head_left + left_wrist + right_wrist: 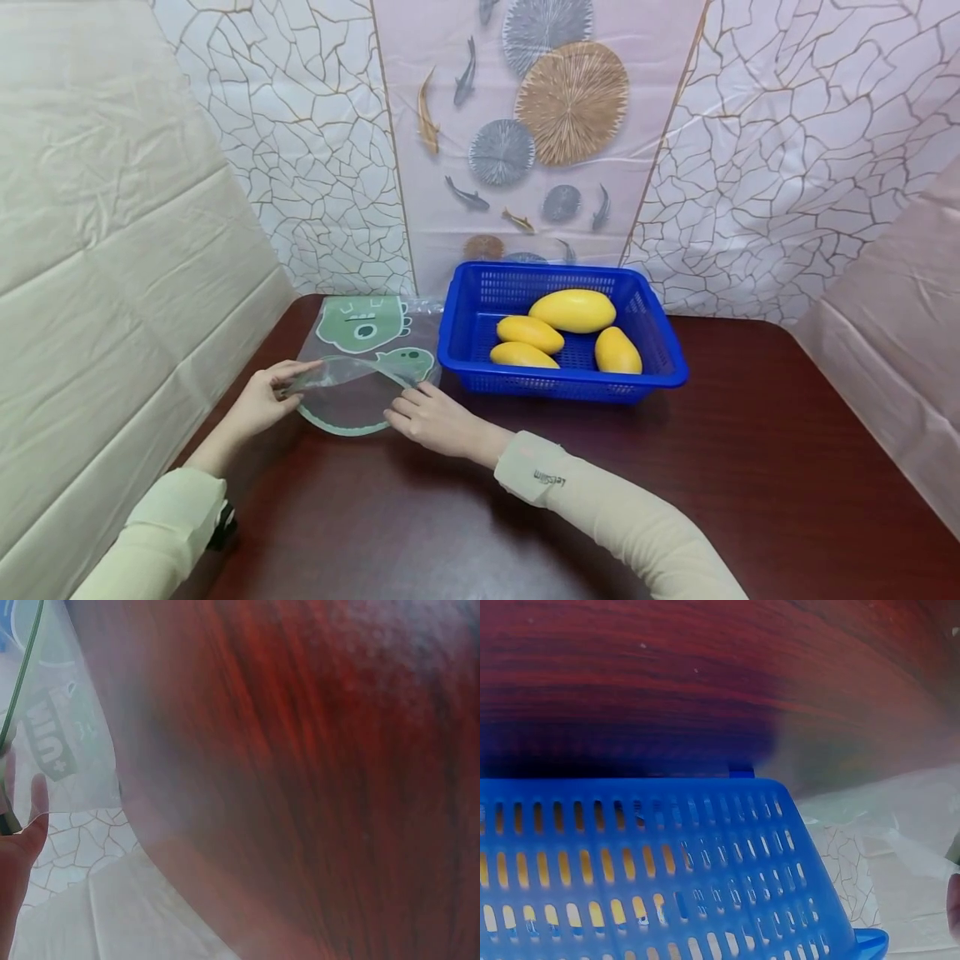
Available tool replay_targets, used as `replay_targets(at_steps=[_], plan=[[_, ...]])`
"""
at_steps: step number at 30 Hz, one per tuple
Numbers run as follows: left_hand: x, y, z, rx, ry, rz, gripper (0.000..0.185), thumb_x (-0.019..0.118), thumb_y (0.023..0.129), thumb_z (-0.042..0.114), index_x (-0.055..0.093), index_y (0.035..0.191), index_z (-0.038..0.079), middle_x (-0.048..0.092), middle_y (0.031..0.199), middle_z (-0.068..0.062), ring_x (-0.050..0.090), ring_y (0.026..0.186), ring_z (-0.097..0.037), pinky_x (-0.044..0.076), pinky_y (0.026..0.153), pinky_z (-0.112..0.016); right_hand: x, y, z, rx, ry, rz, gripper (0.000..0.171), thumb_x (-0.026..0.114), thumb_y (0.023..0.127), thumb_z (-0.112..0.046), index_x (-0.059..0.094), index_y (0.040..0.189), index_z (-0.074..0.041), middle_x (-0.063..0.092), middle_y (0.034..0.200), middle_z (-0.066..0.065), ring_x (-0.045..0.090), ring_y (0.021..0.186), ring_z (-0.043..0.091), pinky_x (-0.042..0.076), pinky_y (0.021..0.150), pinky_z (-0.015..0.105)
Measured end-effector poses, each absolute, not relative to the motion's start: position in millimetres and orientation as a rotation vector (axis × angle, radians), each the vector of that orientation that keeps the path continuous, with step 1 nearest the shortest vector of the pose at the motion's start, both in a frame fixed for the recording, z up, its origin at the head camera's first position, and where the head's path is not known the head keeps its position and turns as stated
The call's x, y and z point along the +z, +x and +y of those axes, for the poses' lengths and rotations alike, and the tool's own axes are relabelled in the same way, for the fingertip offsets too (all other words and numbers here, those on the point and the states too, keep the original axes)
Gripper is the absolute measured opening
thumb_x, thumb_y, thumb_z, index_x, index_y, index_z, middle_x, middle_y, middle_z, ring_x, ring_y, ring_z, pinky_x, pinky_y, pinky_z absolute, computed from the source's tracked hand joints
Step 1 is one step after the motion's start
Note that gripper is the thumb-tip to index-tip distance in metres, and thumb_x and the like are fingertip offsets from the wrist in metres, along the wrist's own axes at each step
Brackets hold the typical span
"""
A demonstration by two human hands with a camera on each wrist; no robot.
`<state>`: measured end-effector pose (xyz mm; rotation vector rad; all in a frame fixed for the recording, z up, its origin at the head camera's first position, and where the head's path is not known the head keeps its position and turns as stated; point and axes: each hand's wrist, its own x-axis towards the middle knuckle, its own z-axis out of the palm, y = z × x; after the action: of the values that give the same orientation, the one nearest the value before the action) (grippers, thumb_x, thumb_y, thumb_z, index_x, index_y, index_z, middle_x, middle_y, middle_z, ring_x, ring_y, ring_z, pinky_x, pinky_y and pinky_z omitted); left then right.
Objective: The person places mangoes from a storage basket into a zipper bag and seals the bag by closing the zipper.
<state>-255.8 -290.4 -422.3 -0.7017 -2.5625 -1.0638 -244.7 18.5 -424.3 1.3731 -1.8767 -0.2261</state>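
Two hands work the same clear plastic bag (360, 367), which lies flat on the dark wooden table (675, 467) just left of the blue basket (562, 379). We see our left hand (262, 404) pinching the upper film at the bag's mouth and lifting it, while our right hand (427, 417) lies on the other side of the opening with its fingers fairly straight on the green-edged rim; whether they actually nip the film, we cannot tell.

We judge the main risk to be the thin film slipping from the left pinch, so the mouth falls shut again. Pulling the two sides apart too hard could also stretch or tear it at the seam. With only fingertips holding it down, the whole bag could slide across the smooth tabletop.

Close by on the right, the basket nearly touches the bag's edge and leaves the right forearm little room. Inside it lie four yellow mangoes (573, 310), well apart from both hands. Patterned sheets (570, 108) hang behind the table.
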Motion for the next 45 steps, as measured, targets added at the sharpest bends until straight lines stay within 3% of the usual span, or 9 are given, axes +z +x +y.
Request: replay_targets(at_steps=[3, 6, 11, 14, 21, 26, 29, 34, 45], plan=[[-422.7, -257.6, -291.5, -1.056, -0.711, -2.578, 0.053, 0.064, 0.071, -0.02, 0.062, 0.12, -0.001, 0.063, 0.112, -0.018, 0.052, 0.097, 0.006, 0.049, 0.078, -0.019, -423.8, -243.8, 20.9, -0.184, 1.385, -1.903, 0.022, 0.051, 0.094, -0.012, 0.066, 0.108, -0.017, 0.065, 0.099, -0.006, 0.057, 0.094, 0.01, 0.042, 0.082, 0.025], [-421.7, -258.8, -290.8, -1.067, -0.721, -2.586, 0.054, 0.064, 0.071, -0.019, 0.061, 0.122, 0.0, 0.062, 0.114, -0.019, 0.049, 0.1, 0.011, 0.052, 0.081, -0.036, -422.3, -242.4, 23.2, -0.138, 1.399, -1.906, 0.021, 0.052, 0.094, -0.013, 0.066, 0.108, -0.017, 0.065, 0.099, -0.006, 0.057, 0.094, 0.01, 0.043, 0.083, 0.025], [-421.1, -259.4, -288.8, -1.143, -0.724, -2.586, 0.058, 0.058, 0.071, -0.021, 0.058, 0.125, 0.0, 0.058, 0.121, -0.023, 0.044, 0.103, 0.014, 0.047, 0.083, -0.059, -420.2, -238.0, 29.0, -0.067, 1.443, -1.86, 0.019, 0.054, 0.092, -0.014, 0.068, 0.104, -0.016, 0.067, 0.098, -0.006, 0.059, 0.094, 0.01, 0.044, 0.082, 0.024], [-421.8, -259.2, -288.8, -1.124, -0.72, -2.588, 0.061, 0.057, 0.069, -0.022, 0.057, 0.126, 0.0, 0.058, 0.123, -0.022, 0.044, 0.102, 0.014, 0.048, 0.084, -0.055, -419.6, -234.5, 33.7, -0.042, 1.47, -1.856, 0.02, 0.055, 0.09, -0.013, 0.068, 0.104, -0.015, 0.068, 0.099, -0.005, 0.059, 0.097, 0.012, 0.045, 0.085, 0.025], [-419.9, -256.5, -287.6, -1.052, -0.745, -2.539, 0.061, 0.059, 0.068, -0.023, 0.057, 0.125, -0.002, 0.061, 0.118, -0.018, 0.046, 0.102, 0.012, 0.046, 0.08, -0.02, -409.1, -222.5, 47.9, 0.022, 1.475, -1.872, 0.024, 0.056, 0.084, -0.011, 0.069, 0.104, -0.013, 0.068, 0.095, -0.004, 0.06, 0.089, 0.011, 0.045, 0.078, 0.023], [-418.5, -254.4, -285.9, -1.077, -0.732, -2.53, 0.06, 0.059, 0.07, -0.023, 0.058, 0.125, -0.001, 0.061, 0.119, -0.018, 0.046, 0.105, 0.013, 0.051, 0.082, -0.037, -403.1, -217.6, 62.2, 0.125, 1.497, -1.843, 0.024, 0.058, 0.083, -0.009, 0.07, 0.103, -0.01, 0.07, 0.092, -0.002, 0.06, 0.084, 0.012, 0.047, 0.076, 0.023], [-409.5, -246.2, -282.7, -1.072, -0.718, -2.531, 0.057, 0.057, 0.069, -0.023, 0.059, 0.122, -0.002, 0.062, 0.116, -0.019, 0.047, 0.104, 0.013, 0.051, 0.082, -0.038, -400.2, -215.9, 69.2, 0.159, 1.494, -1.837, 0.024, 0.062, 0.079, -0.008, 0.07, 0.102, -0.009, 0.07, 0.092, -0.001, 0.061, 0.084, 0.013, 0.048, 0.075, 0.023], [-399.7, -237.5, -277.2, -1.039, -0.684, -2.521, 0.054, 0.053, 0.068, -0.025, 0.058, 0.119, -0.009, 0.061, 0.113, -0.025, 0.048, 0.1, 0.011, 0.049, 0.078, -0.028, -393.2, -214.4, 81.1, 0.212, 1.455, -1.879, 0.025, 0.068, 0.077, -0.006, 0.07, 0.102, -0.008, 0.07, 0.091, -0.001, 0.062, 0.084, 0.013, 0.048, 0.074, 0.021], [-416.4, -250.6, -285.5, -1.051, -0.658, -2.52, 0.061, 0.058, 0.068, -0.021, 0.058, 0.126, 0.001, 0.062, 0.118, -0.018, 0.05, 0.094, 0.003, 0.049, 0.074, -0.026, -384.2, -213.9, 102.6, 0.258, 1.394, -1.86, 0.023, 0.067, 0.077, -0.004, 0.071, 0.099, -0.007, 0.07, 0.086, 0.001, 0.063, 0.081, 0.014, 0.051, 0.076, 0.023]])
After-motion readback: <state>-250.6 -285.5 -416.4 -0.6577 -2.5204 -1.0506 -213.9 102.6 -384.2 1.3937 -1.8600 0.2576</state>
